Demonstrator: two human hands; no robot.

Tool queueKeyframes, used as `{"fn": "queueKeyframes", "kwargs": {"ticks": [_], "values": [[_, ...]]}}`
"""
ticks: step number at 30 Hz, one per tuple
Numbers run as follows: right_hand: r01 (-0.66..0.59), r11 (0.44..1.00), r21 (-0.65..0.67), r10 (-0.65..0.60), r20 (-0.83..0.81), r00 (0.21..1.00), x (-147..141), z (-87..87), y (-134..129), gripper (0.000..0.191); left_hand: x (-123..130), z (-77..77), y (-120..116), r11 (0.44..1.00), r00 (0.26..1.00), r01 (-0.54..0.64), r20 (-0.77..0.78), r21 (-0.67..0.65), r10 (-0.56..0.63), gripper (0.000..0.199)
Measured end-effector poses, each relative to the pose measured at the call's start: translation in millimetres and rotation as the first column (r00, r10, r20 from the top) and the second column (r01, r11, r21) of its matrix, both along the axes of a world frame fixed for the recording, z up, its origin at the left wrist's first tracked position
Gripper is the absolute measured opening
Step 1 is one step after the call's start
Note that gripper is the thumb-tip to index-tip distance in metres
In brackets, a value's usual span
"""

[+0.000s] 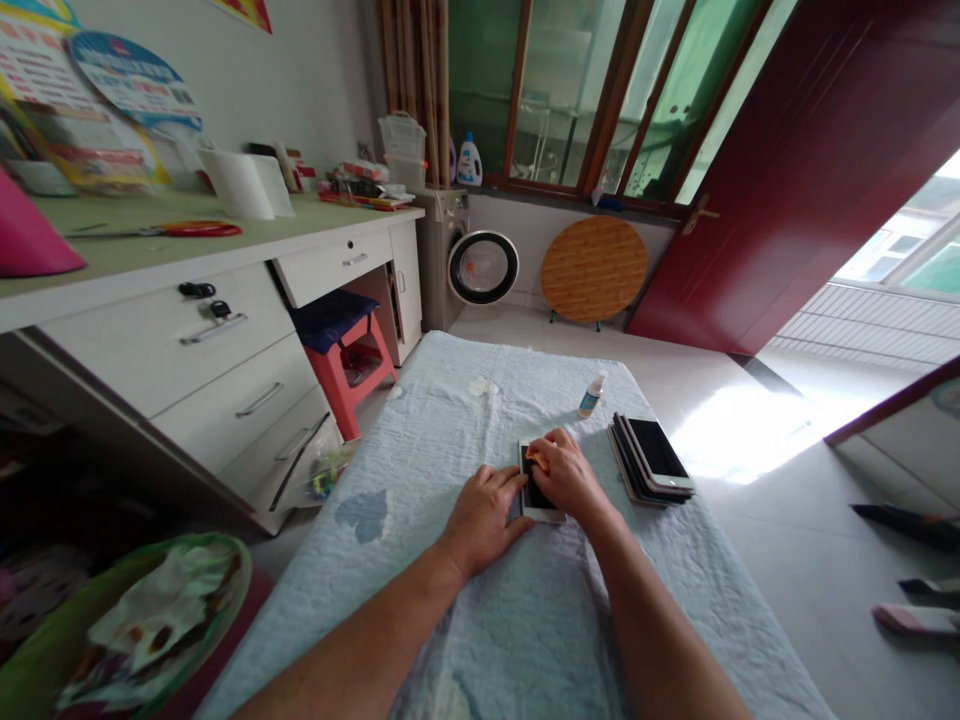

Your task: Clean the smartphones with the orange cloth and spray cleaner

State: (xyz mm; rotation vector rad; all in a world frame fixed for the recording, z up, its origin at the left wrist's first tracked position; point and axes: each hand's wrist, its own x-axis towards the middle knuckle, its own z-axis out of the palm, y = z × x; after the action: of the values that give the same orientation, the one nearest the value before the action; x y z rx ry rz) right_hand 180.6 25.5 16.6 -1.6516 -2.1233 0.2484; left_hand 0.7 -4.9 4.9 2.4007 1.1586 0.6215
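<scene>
A white-framed smartphone [551, 517] with a dark screen lies face up on a pale blue quilted cloth [427, 400]. My left hand [484, 515] rests at its left side, fingers against the edge and thumb by the lower corner, holding it in place. Over the screen, my right hand [566, 475] is closed on a small orange cloth [537, 456] pressed to the glass. Part of the phone is hidden beneath that hand. To the right sits a stack of several smartphones [656, 455]. A small spray bottle [592, 395] with a white cap stands beyond them.
On the left is a white desk [217, 300] with scissors [195, 230] and a paper roll [240, 185]. A red stool [345, 365] stands beneath it. A filled waste bin [240, 570] is at lower left. Farther back are an open washing machine [439, 260] and a round wooden tabletop [594, 268].
</scene>
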Motion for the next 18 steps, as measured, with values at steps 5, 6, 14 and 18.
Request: {"fn": "queueKeyframes", "kwargs": {"ticks": [5, 6, 14, 18], "values": [[0.044, 0.999, -0.025, -0.045, -0.017, 0.999, -1.9, 1.1, 0.6, 0.014, -0.4, -1.3, 0.7, 1.000, 1.000, -0.008, -0.012, 0.009, 0.008, 0.052], [0.057, 0.998, -0.033, -0.058, -0.021, 0.998, -2.6, 1.5, 0.9, 0.014, -0.5, -1.5, 0.9, 1.000, 1.000, -0.011, -0.010, 0.009, 0.011, 0.052], [0.093, 0.995, -0.024, -0.092, 0.038, 0.995, -9.0, 9.8, -5.1, 0.015, 0.4, 1.6, 0.2, 1.000, 1.000, -0.008, 0.005, -0.014, 0.009, 0.051], [0.140, 0.990, -0.010, -0.139, 0.055, 0.989, -11.5, 7.5, -5.4, 0.028, 0.3, -0.7, 0.8, 1.000, 1.000, -0.005, 0.007, -0.002, 0.005, 0.052]]}}
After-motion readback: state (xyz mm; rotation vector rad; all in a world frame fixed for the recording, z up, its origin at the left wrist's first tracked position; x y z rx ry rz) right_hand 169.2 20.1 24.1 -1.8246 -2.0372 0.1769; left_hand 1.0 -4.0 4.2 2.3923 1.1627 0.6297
